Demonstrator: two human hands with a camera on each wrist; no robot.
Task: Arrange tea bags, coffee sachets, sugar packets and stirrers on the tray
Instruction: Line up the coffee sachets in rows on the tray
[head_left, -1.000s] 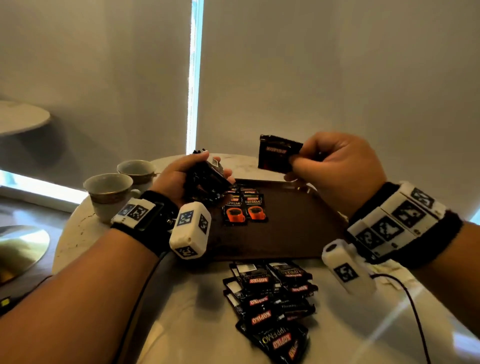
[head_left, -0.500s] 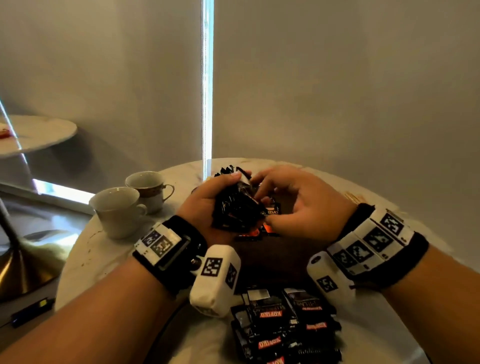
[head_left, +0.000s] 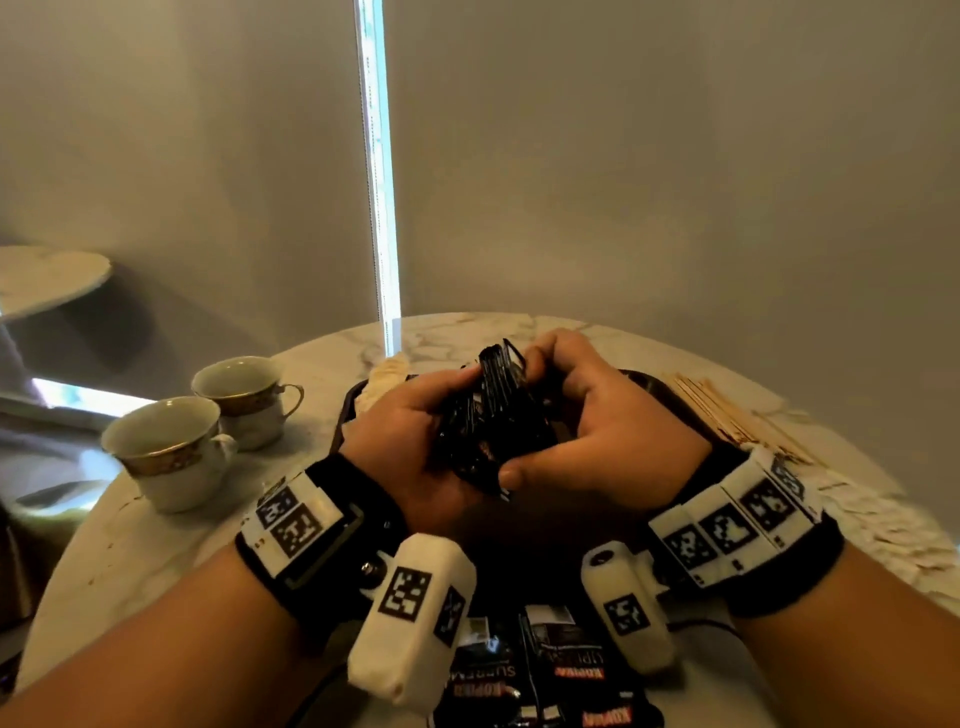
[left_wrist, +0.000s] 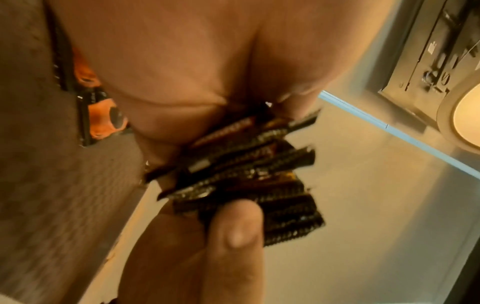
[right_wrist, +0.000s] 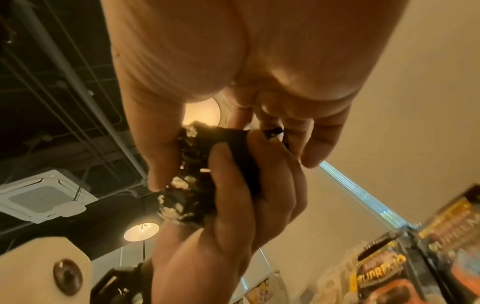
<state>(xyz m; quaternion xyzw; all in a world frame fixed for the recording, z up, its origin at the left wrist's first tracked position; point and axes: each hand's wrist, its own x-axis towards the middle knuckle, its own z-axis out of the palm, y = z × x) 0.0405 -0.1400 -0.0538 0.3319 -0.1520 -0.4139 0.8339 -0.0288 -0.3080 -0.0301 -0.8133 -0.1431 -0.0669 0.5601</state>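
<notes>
Both hands hold one stack of black coffee sachets (head_left: 491, 415) on edge above the dark brown tray (head_left: 675, 400). My left hand (head_left: 426, 415) grips the stack from the left, thumb on top. From the right, my right hand (head_left: 550, 415) curls round it, thumb at the near end. The left wrist view shows the fanned sachet edges (left_wrist: 246, 174) pinched under the thumb. Orange-printed sachets (left_wrist: 101, 115) lie on the tray below. In the right wrist view the stack (right_wrist: 192, 185) sits between both hands' fingers.
A loose pile of coffee sachets (head_left: 545, 675) lies on the marble table near me. Wooden stirrers (head_left: 727, 410) lie right of the tray, pale packets (head_left: 883, 525) beyond them. Two teacups (head_left: 171, 447) stand at the left. White packets (head_left: 384, 379) sit at the tray's back left corner.
My right hand came down from holding up a single sachet and joined the left hand at the stack. Both hands now grip it together over the tray.
</notes>
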